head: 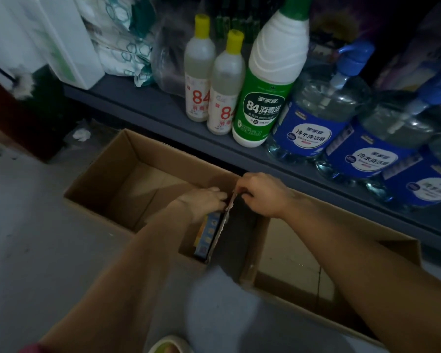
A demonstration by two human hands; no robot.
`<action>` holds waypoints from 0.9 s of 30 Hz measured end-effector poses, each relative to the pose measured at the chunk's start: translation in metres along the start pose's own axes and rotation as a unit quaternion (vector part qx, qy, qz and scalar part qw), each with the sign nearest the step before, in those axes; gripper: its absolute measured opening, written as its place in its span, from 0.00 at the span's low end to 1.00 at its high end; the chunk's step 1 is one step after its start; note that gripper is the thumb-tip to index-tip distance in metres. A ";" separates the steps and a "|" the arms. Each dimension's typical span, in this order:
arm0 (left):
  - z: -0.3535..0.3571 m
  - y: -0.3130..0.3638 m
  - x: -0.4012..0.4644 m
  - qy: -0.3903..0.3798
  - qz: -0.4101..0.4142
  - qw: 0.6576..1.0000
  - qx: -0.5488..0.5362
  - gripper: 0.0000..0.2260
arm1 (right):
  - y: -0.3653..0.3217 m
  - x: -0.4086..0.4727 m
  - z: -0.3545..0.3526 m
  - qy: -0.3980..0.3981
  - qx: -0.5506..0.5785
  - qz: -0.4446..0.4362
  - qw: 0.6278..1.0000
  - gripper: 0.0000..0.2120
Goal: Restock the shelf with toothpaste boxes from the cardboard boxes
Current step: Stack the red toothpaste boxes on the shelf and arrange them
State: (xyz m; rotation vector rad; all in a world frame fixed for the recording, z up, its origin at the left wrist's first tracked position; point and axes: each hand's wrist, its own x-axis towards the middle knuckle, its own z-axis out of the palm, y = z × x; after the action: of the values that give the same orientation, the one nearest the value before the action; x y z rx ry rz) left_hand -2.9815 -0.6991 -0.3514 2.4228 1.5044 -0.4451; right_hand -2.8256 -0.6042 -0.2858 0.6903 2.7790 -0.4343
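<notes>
While the left hand point(204, 200) grips a toothpaste box point(209, 231), right hand point(261, 194) pinching the cardboard box point(99, 189) edge

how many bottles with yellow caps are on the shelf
2. One yellow-capped bottle stands further back on the shelf; the second yellow-capped bottle stands just right of it, beside the big green bottle. Others may be hidden.

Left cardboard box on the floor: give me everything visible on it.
The left cardboard box is plain brown corrugated card, open-topped, sitting on the grey floor just in front of the dark shelf. Its bare bottom shows over most of the inside. At its right end a blue-and-yellow toothpaste box stands against the wall. The left hand reaches in over that box; whether it has a grip cannot be told. The right hand pinches the torn top edge of the right wall.
</notes>
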 end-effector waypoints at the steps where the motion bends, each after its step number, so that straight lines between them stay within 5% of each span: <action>1: 0.002 -0.002 0.000 0.029 0.010 1.000 0.005 0.15 | -0.001 0.000 0.000 0.002 0.002 -0.001 1.000 0.10; 6: 0.007 0.001 -0.005 0.047 -0.033 0.997 -0.056 0.15 | -0.002 0.000 -0.001 0.004 0.008 -0.002 1.000 0.10; 21: 0.006 -0.012 -0.031 -0.002 -0.023 0.999 0.040 0.17 | -0.019 0.007 -0.009 -0.004 -0.007 0.006 1.000 0.08; 27: -0.012 -0.033 -0.076 -0.006 -0.137 0.990 0.028 0.17 | -0.048 0.021 -0.011 -0.001 0.012 0.006 1.000 0.04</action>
State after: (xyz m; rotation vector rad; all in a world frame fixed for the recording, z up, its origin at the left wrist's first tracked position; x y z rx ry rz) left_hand -3.0422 -0.7429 -0.3126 2.2557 1.8512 -0.5612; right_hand -2.8684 -0.6327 -0.2714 0.7102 2.7717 -0.4668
